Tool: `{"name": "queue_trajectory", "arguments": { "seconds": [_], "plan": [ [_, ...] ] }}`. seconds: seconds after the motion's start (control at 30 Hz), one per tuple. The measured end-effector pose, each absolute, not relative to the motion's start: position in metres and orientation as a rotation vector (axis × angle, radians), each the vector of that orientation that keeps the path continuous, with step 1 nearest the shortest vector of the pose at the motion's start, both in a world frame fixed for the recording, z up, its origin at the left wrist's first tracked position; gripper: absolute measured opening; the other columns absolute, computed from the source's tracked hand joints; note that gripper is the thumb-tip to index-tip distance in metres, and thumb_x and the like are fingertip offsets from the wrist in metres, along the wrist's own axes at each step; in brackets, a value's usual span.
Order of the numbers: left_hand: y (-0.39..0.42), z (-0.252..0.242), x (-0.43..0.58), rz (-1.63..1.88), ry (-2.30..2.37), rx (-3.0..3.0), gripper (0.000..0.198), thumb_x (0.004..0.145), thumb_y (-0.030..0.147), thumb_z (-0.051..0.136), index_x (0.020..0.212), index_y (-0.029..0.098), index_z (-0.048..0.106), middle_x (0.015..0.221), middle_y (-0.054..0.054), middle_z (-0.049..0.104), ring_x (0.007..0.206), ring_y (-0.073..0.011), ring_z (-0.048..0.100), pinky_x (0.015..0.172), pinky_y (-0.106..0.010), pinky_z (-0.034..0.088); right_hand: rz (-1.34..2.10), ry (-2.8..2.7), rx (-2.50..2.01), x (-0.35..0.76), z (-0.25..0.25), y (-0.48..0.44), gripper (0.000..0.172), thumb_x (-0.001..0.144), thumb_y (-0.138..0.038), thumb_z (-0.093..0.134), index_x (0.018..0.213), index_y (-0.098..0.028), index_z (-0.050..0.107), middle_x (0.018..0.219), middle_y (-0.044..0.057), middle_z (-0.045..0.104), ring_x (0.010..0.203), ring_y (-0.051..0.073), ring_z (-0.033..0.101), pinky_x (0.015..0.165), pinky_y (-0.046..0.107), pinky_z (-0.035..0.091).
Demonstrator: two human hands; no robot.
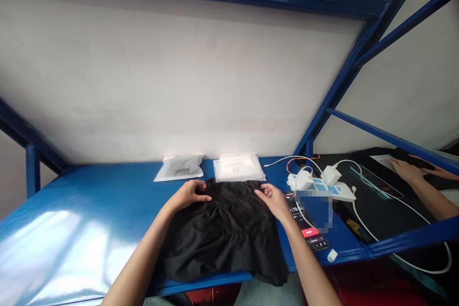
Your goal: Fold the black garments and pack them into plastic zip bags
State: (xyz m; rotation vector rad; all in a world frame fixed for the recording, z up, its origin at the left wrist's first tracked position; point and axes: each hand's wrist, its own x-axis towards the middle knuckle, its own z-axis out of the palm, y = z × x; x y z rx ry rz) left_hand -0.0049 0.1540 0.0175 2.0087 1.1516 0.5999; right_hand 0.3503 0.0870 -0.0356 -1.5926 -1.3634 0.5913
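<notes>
A black cloth garment [229, 234], with what looks like a waistband at its far edge, lies wrinkled across the front of the blue table. Its near end hangs over the table's front edge. My left hand [191, 194] pinches the far left corner of the band between thumb and fingers. At the far right corner, my right hand [273, 200] grips the cloth the same way, with the thumb on top. The band runs stretched between both hands.
Behind the garment lie a frosted plastic bag [180, 168] and a flat white packet [238, 168]. To the right are a power strip [344, 192] with chargers and cables, and a phone [316, 239]. Another person's hand [407, 172] works beyond the blue frame [333, 91].
</notes>
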Motion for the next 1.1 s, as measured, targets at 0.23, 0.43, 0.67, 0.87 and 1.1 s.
{"name": "queue_trajectory", "arguments": {
  "seconds": [0.23,0.43,0.67,0.87,1.1],
  "plan": [
    [0.153,0.024,-0.011,0.620,1.048,1.955,0.033,0.075,0.052,0.078,0.078,0.021,0.067,0.079,-0.002,0.069,0.080,-0.0221,0.064,0.075,-0.031,0.049,0.794,-1.447,-1.496,0.352,-0.025,0.080,0.032,0.078,-0.051,0.074,0.088,-0.022,0.065,0.072,-0.002,0.061,0.064,0.018,0.056,0.061,0.029,0.047],
    [0.152,0.032,-0.015,0.711,1.047,1.937,0.029,0.079,0.048,0.075,0.085,0.021,0.069,0.085,-0.004,0.071,0.082,-0.0215,0.066,0.075,-0.030,0.049,0.824,-1.437,-1.450,0.349,-0.023,0.073,0.032,0.083,-0.051,0.070,0.096,-0.024,0.062,0.075,-0.002,0.063,0.069,0.019,0.060,0.064,0.029,0.048],
    [0.152,0.025,-0.012,0.518,0.999,1.934,0.032,0.074,0.050,0.078,0.076,0.020,0.070,0.077,-0.003,0.073,0.076,-0.0223,0.067,0.069,-0.029,0.047,0.836,-1.388,-1.438,0.352,-0.025,0.076,0.053,0.075,-0.053,0.077,0.115,-0.019,0.067,0.097,0.007,0.072,0.081,0.022,0.068,0.075,0.034,0.055],
    [0.153,0.028,-0.018,0.521,0.868,1.969,0.019,0.081,0.039,0.073,0.086,0.021,0.079,0.082,-0.004,0.074,0.077,-0.0211,0.067,0.072,-0.030,0.050,0.877,-1.451,-1.403,0.357,-0.024,0.075,0.029,0.079,-0.046,0.071,0.089,-0.020,0.076,0.095,0.009,0.077,0.089,0.027,0.071,0.082,0.041,0.056],
    [0.158,0.024,-0.022,0.467,0.725,2.094,0.018,0.090,0.031,0.066,0.089,0.022,0.082,0.094,-0.007,0.073,0.090,-0.0208,0.068,0.086,-0.031,0.053,0.881,-1.572,-1.371,0.362,-0.016,0.071,0.018,0.082,-0.026,0.056,0.072,-0.023,0.070,0.106,0.008,0.078,0.106,0.027,0.071,0.098,0.044,0.052]
  ]
}}
